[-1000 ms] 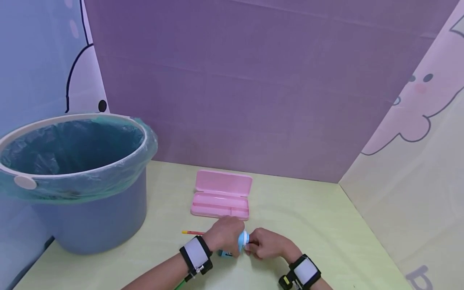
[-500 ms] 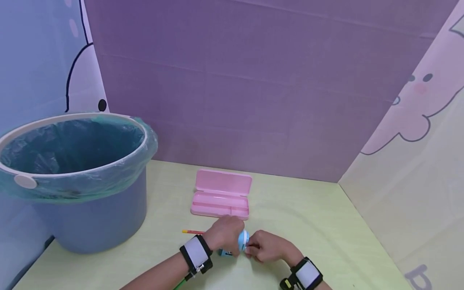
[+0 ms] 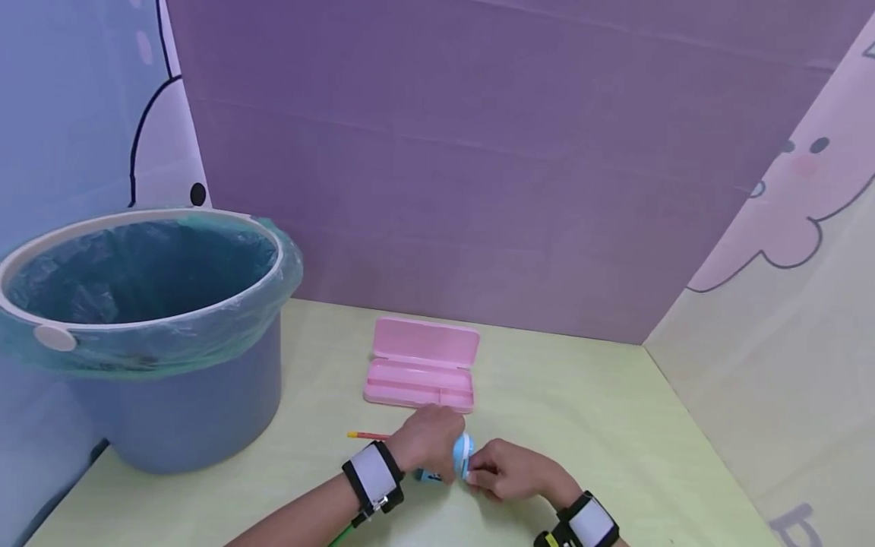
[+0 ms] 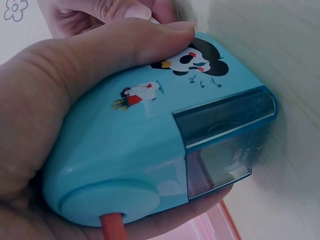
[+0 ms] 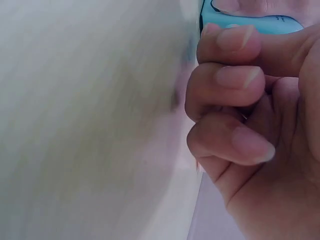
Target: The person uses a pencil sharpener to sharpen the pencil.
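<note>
A light blue pencil sharpener (image 4: 120,145) with cartoon prints and a clear shavings drawer lies in the grip of my left hand (image 3: 429,442), thumb across its top. A red pencil (image 4: 114,227) sticks into the hole in its end; the yellow-tipped far part of the pencil (image 3: 368,436) points left in the head view. My right hand (image 3: 511,469) is at the opposite end, thumb and index finger pinching the sharpener's crank, which they mostly hide. The right wrist view shows the other fingers (image 5: 225,87) curled beside the sharpener (image 5: 260,25).
Just behind my left hand, a pink pencil case (image 3: 418,386) lies with its lid raised. A large blue bucket (image 3: 184,410), lined with a green bag, stands at the left. Purple panelling (image 3: 437,167) closes off the back of the pale table (image 3: 588,410).
The right hand has shifted slightly down at the crank end. My left hand keeps its grip on the sharpener, and the head view has swung slightly.
</note>
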`<state>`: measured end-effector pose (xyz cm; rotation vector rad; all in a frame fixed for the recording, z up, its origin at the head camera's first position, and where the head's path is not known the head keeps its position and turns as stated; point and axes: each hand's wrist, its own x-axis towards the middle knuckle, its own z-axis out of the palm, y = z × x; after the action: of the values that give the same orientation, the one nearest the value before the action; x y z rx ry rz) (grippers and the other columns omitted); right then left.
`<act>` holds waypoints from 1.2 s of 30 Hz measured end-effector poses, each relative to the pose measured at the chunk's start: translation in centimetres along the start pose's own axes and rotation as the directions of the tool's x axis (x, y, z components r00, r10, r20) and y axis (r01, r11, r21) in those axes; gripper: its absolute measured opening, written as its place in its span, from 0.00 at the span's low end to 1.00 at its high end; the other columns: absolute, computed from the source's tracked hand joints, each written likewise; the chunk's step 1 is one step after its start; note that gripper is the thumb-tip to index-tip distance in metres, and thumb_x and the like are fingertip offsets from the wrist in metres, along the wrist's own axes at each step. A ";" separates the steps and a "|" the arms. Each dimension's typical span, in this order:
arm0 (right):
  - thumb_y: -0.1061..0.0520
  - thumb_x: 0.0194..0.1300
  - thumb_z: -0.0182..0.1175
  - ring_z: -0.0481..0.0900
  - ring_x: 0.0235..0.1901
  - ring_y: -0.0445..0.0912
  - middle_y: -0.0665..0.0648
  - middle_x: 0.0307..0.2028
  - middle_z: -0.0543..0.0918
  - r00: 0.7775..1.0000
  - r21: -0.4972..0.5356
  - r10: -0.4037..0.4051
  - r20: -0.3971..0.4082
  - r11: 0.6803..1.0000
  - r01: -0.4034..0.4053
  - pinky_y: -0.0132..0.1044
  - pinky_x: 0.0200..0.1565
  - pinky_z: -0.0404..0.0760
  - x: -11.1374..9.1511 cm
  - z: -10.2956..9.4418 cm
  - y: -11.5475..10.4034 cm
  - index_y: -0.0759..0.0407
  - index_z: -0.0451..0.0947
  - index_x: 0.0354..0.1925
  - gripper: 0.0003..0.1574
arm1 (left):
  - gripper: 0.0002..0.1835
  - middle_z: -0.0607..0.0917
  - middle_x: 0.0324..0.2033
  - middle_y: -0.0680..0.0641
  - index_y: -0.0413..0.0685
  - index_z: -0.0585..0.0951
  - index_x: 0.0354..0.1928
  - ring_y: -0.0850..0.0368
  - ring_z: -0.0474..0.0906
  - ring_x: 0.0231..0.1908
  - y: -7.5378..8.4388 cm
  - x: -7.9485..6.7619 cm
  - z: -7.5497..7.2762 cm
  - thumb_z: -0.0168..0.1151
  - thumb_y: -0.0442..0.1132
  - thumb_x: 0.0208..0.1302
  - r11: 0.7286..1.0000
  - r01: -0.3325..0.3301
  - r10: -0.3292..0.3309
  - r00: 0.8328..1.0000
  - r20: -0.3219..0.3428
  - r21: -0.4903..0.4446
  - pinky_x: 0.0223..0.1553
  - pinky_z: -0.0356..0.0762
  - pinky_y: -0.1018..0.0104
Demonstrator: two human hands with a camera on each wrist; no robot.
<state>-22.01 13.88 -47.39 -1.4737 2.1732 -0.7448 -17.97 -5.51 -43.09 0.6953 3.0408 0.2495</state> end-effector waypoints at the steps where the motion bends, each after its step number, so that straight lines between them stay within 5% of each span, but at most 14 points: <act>1: 0.60 0.74 0.51 0.61 0.14 0.26 0.38 0.14 0.66 1.000 0.006 -0.005 0.001 1.000 0.005 0.20 0.21 0.64 -0.1 0.0 0.0 0.60 0.75 0.24 0.19 | 0.21 0.69 0.16 0.59 0.53 0.73 0.19 0.62 0.67 0.19 0.1 0.0 -0.1 0.81 0.44 0.31 1.000 0.003 -0.003 1.000 0.001 -0.001 0.22 0.65 0.71; 36: 0.55 0.76 0.49 0.63 0.16 0.32 0.45 0.15 0.68 0.996 0.232 0.000 0.087 0.972 -0.020 0.23 0.25 0.63 -1.1 -1.1 -1.5 0.64 0.74 0.26 0.21 | 0.23 0.72 0.19 0.58 0.53 0.74 0.23 0.61 0.68 0.22 0.4 0.1 -0.1 0.82 0.48 0.32 0.999 0.035 -0.035 0.999 0.026 0.019 0.26 0.66 0.71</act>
<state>-21.17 14.70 -45.51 -1.3481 1.9528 -0.8829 -17.87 -5.13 -42.93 0.6401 3.0304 0.2105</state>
